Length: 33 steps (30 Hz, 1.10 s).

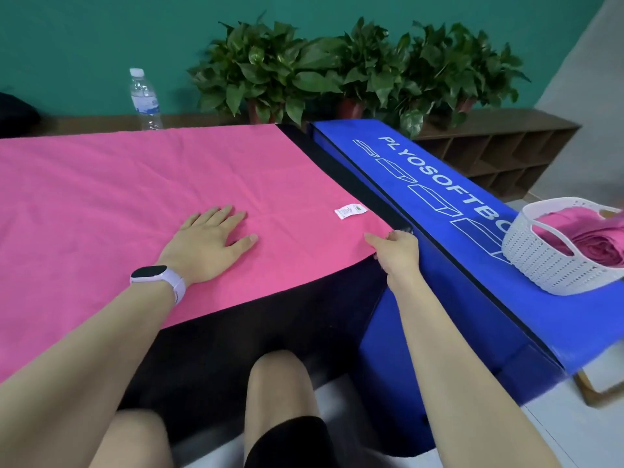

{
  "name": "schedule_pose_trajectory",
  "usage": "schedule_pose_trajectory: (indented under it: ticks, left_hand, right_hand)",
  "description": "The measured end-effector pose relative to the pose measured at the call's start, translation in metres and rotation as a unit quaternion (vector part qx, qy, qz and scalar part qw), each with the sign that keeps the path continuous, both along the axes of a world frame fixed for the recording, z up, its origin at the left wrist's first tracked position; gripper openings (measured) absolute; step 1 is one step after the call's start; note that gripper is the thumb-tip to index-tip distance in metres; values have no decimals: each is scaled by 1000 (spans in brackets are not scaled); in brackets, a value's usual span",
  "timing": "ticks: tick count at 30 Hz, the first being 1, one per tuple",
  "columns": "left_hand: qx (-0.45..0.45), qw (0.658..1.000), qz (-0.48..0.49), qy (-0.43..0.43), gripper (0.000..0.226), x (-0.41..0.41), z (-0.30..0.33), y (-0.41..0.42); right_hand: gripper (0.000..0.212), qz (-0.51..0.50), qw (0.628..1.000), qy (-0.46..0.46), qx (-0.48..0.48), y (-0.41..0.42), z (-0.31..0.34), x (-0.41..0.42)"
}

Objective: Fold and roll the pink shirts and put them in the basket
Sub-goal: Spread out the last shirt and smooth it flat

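Rolled pink cloth already fills the white perforated plastic basket at three o'clock (how many pieces is unclear), while the flat pink fabric sheet lies unfolded, left hand pressing flat with a wide grip, right hand pinching its corner.

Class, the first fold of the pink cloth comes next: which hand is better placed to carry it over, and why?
Probably the right hand: it already pinches the pink cloth's near corner, while the left hand lies flat, pinning it.

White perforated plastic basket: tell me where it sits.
In the head view the white perforated plastic basket sits far right on the blue padded box, right of the right hand, holding rolled pink cloth.
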<state>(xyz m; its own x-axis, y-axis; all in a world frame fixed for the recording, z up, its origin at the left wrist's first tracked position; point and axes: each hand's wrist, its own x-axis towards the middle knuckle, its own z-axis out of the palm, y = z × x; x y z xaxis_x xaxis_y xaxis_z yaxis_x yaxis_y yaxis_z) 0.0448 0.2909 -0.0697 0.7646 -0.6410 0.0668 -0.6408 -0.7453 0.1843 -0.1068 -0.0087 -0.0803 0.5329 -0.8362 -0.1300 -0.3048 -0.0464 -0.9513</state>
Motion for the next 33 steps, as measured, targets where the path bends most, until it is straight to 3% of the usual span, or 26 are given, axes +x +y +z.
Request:
schedule_pose_trajectory:
  ticks: [3, 5, 7, 11, 17, 19, 22, 24, 26, 27, 29, 31, 33]
  left_hand:
    - [-18, 1000, 3, 2, 77, 7, -7, -2]
    - [-140, 984, 31, 102, 70, 16, -5, 2]
    - [-237, 954, 54, 173, 63, 20, -1, 6]
    - [-212, 968, 64, 120, 61, 4, -7, 0]
    - [-356, 918, 75, 159, 67, 5, -2, 10]
    - [-380, 912, 80, 133, 67, 1, 0, 9]
    - [-401, 909, 79, 84, 64, 1, 1, 10]
    - [-400, 909, 93, 67, 66, 4, -1, 10]
    - [-408, 902, 124, 70, 66, 8, -3, 10]
    - [-428, 890, 137, 79, 61, 10, -4, 10]
    - [-494, 844, 172, 120, 52, 12, 0, 11]
    - [-513, 813, 217, 168, 44, 18, 6, 18]
    - [-434, 851, 234, 181, 44, 29, 15, 38]
  right_hand:
    - [41, 0, 1000, -6, -7, 4, 3, -4]
    - [50, 10, 999, -19, -30, 9, 6, -5]
    - [46, 44, 996, -39, -62, 19, 16, 0]
    - [42, 152, 978, -71, -128, 50, 46, 39]
    - [37, 307, 935, -59, -165, 131, 62, 130]
    - [36, 323, 933, -80, -135, 155, 64, 158]
    - [43, 352, 930, -109, -11, 174, 52, 179]
    - [42, 379, 910, -48, -158, 179, 30, 183]
    - [32, 435, 821, 68, -362, 182, 12, 187]
    - [38, 455, 778, 114, -418, 184, 8, 190]
    - [54, 472, 740, 142, -458, 187, 8, 192]
    - [58, 468, 732, 133, -476, 187, 10, 192]
    - [59, 468, 722, 147, -487, 188, 10, 188]
